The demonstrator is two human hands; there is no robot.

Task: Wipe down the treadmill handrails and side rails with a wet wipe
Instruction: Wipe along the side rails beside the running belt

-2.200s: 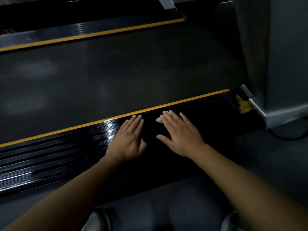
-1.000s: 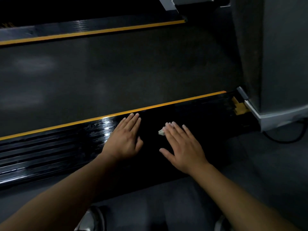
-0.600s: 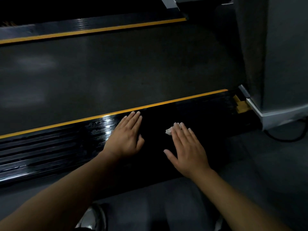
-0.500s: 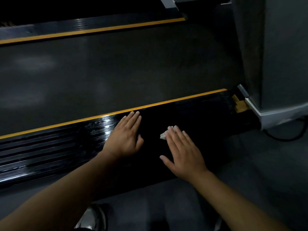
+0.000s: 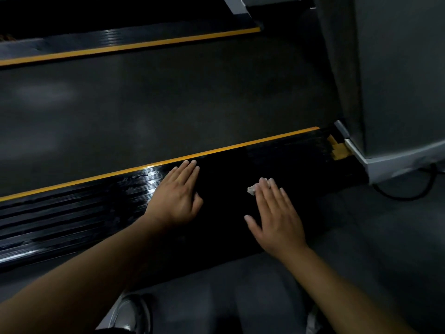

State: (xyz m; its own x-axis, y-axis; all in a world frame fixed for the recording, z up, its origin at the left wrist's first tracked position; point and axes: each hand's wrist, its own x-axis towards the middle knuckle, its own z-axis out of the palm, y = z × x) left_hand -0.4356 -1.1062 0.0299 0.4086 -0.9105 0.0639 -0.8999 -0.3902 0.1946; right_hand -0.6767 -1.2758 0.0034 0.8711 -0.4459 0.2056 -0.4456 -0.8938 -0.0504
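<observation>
The right hand (image 5: 277, 218) is pressing a wet wipe (image 5: 251, 189) onto the black side rail (image 5: 72, 213), grip spread flat. At its nine o'clock the left hand (image 5: 175, 201) is resting, grip likewise flat.

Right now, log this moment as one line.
stage: side rail wipe | right hand: flat, pressing wet wipe onto side rail | left hand: flat on side rail | wet wipe: mostly hidden under fingers

The side rail (image 5: 72, 213) is a flat, glossy black ribbed strip with a yellow line along its far edge. The wet wipe (image 5: 252, 189), a small crumpled white wad, lies on the rail, mostly covered by the fingertips of the flat right hand (image 5: 277, 220).
</observation>
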